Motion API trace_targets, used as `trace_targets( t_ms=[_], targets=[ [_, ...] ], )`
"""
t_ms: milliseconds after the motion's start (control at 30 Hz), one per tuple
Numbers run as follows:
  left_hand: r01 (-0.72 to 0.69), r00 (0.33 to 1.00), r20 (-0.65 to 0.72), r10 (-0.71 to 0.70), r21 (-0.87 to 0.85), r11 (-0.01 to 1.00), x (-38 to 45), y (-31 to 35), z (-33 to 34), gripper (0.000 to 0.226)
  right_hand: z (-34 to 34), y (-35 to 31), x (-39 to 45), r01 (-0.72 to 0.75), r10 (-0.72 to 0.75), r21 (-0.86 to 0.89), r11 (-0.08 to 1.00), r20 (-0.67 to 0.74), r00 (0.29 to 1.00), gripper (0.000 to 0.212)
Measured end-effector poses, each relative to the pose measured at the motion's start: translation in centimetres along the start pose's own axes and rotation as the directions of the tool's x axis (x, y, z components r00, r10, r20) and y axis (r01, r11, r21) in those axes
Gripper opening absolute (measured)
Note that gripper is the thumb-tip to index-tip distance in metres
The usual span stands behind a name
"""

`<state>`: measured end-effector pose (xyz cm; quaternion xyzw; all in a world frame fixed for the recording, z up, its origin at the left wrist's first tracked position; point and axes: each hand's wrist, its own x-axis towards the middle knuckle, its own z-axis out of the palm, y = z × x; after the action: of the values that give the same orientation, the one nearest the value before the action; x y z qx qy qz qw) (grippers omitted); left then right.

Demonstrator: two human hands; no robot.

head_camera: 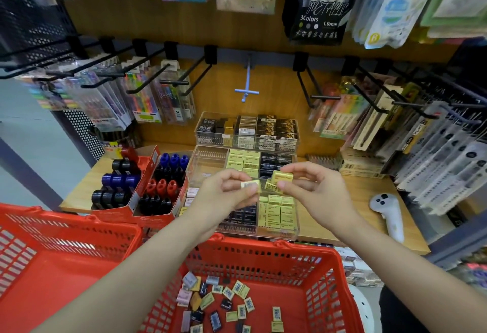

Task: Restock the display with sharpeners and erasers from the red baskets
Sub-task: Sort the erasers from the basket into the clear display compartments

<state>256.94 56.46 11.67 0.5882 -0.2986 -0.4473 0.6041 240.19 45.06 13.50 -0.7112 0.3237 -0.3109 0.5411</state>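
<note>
Wooden shelf (369,201), centre frame, carries a clear acrylic organizer (296,216) of boxy erasers | left hand (224,195) pinches one yellow eraser (251,184) | right hand (313,190) grips two yellow erasers (282,177) | slotted red plastic basket (263,259), bottom centre, holds loose wrapped erasers (232,295) | second red basket (66,240) bottom left | cardboard boxes of rounded sharpeners (163,185) left of organizer.

A stationery shop, it seems — packaged pens (147,95) on wall hooks (174,82), red baskets (329,261) below.
</note>
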Motion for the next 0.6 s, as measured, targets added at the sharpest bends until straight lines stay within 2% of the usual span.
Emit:
trace_targets(
  t_ms=[67, 200, 267, 467, 533, 600],
  targets=[
    [0.088, 0.996, 0.005, -0.088, -0.122, 0.989, -0.1, 0.2, 0.2, 0.018, -0.1, -0.1, -0.1, 0.073, -0.072, -0.023, 0.997, 0.013, 0.997, 0.030],
    [0.206, 0.978, 0.045, -0.201, -0.208, 0.956, -0.1, 0.2, 1.2, 0.017, 0.5, 0.2, -0.2, 0.129, -0.128, -0.037, 0.991, 0.014, 0.992, 0.030],
    [0.237, 0.971, 0.094, -0.219, -0.274, 0.932, -0.1, 0.4, 1.5, 0.018, 0.6, 0.4, -0.3, 0.135, -0.135, -0.052, 0.989, 0.013, 0.991, 0.030],
    [0.272, 0.962, 0.122, -0.245, -0.307, 0.912, -0.1, 0.3, 1.5, 0.019, 0.6, 0.7, -0.5, 0.144, -0.144, -0.001, 0.990, 0.056, 0.988, 0.026],
    [0.291, 0.956, 0.142, -0.258, -0.326, 0.899, 0.0, 0.2, 1.5, 0.020, 0.7, 0.9, -0.4, 0.091, -0.095, 0.078, 0.993, 0.052, 0.994, 0.023],
    [0.296, 0.955, 0.134, -0.265, -0.356, 0.887, 0.1, 0.1, 1.5, 0.020, 0.4, 1.2, 0.0, -0.037, 0.029, 0.290, 0.956, 0.033, 0.999, 0.025]
  ],
)
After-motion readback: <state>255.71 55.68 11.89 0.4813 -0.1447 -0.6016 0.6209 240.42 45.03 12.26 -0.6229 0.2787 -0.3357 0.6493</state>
